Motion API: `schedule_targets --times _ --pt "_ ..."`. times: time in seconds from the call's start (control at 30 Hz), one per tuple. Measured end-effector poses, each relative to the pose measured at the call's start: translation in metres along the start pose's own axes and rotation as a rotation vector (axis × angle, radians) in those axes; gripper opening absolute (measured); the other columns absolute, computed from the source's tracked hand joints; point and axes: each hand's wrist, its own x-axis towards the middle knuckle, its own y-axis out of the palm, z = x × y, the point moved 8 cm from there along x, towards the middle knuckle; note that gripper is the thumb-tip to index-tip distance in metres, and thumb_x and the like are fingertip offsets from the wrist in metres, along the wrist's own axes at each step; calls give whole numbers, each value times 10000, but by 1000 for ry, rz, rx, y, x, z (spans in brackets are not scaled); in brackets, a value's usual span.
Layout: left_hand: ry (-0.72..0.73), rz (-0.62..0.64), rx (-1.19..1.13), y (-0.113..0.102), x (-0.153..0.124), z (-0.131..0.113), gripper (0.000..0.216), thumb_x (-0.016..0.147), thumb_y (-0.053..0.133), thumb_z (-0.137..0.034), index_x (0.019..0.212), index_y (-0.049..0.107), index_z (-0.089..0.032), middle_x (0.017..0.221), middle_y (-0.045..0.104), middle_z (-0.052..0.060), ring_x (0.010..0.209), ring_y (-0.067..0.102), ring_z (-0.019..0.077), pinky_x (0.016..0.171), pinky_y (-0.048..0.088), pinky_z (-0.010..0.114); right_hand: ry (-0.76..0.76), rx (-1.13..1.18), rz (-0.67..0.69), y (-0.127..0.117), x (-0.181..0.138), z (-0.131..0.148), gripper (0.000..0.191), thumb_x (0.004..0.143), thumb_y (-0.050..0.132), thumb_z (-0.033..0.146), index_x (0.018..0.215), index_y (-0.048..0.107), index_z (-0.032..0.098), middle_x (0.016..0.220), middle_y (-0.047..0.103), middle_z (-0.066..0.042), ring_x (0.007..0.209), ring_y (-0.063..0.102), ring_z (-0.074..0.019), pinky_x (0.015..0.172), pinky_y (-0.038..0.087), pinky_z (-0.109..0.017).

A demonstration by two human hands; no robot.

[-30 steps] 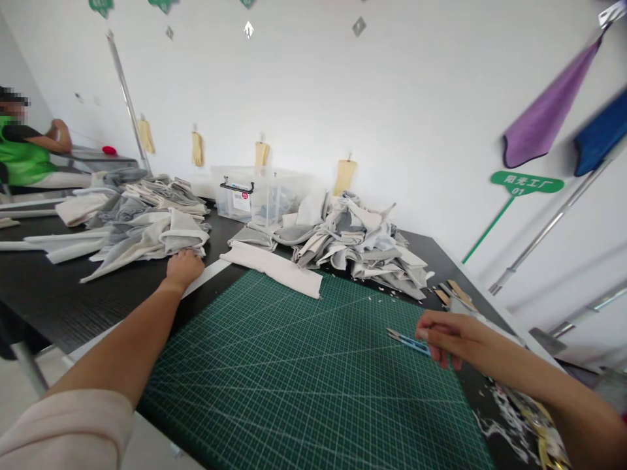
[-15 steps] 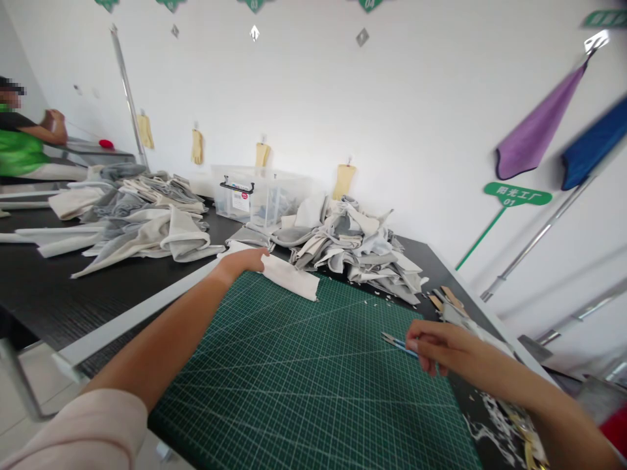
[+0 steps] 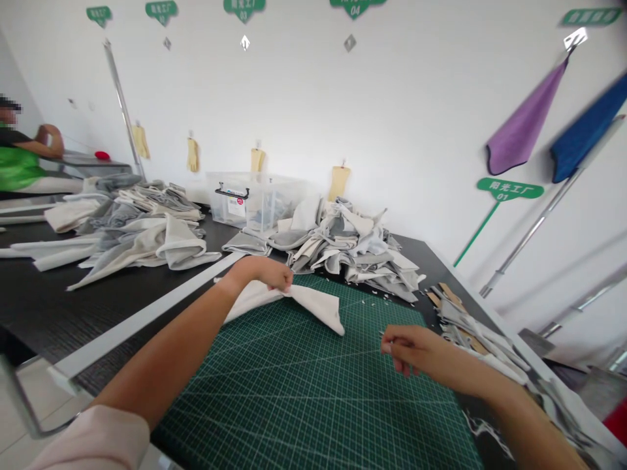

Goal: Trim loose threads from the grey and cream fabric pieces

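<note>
My left hand (image 3: 277,274) pinches a white piece of fabric (image 3: 316,303) near its middle and lifts it off the green cutting mat (image 3: 323,405). One end of the fabric hangs to the right, its corner low over the mat; the other end trails left behind my forearm. Above the mat's right side, my right hand (image 3: 404,346) is closed around small thread snips (image 3: 382,333). Only a bit of their tip shows past the fingers, and the blue handles are hidden.
A heap of grey and white fabric pieces (image 3: 353,245) lies behind the mat, and another pile (image 3: 142,228) at the left. A clear plastic box (image 3: 235,202) stands between them. Scraps (image 3: 470,326) line the right edge. A person (image 3: 24,156) sits far left.
My left hand has taken the white fabric up and moved it right and nearer. My right hand has shifted left with the snips, now turned so the blades barely show.
</note>
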Motion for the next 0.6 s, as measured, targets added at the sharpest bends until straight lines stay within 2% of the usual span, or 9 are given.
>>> schedule_targets --times 0.17,0.27,0.37,0.47,0.53,0.6 --pt "353 51 -408 12 -7 -99 293 828 608 -452 1000 603 -215 928 572 29 802 531 161 685 459 253 19 128 -161 13 23 -12 427 918 540 569 1188 542 239 920 709 -34 706 673 -179 548 458 -250" --pt "441 0 -686 22 5 -137 325 823 628 -461 1022 572 -210 934 521 19 806 496 139 655 442 222 16 219 -231 12 34 -18 554 857 619 586 1266 481 239 996 713 -52 734 697 -194 548 489 -260" --pt "403 -74 -861 38 25 -156 295 836 605 -435 996 552 -193 903 505 10 755 479 120 634 439 218 43 327 -328 1 41 -28 519 858 574 627 1165 539 209 958 727 -70 701 709 -202 528 502 -266" --pt "329 -61 -955 60 40 -169 251 841 577 -382 974 536 -173 871 509 12 718 496 119 616 465 236 135 438 -411 -7 45 -45 470 881 496 645 967 602 196 776 725 -61 612 698 -195 492 485 -254" --pt "275 -88 -972 71 47 -172 260 841 565 -359 1019 523 -174 870 523 16 707 519 126 587 473 237 189 514 -422 -6 46 -55 460 876 500 638 889 614 193 674 700 -53 555 682 -193 466 470 -249" --pt "238 -124 -936 82 51 -171 360 814 599 -333 1126 492 -188 913 560 27 718 560 142 564 478 235 205 586 -415 -2 48 -62 451 867 531 624 866 626 183 666 697 -61 545 680 -194 462 471 -249"
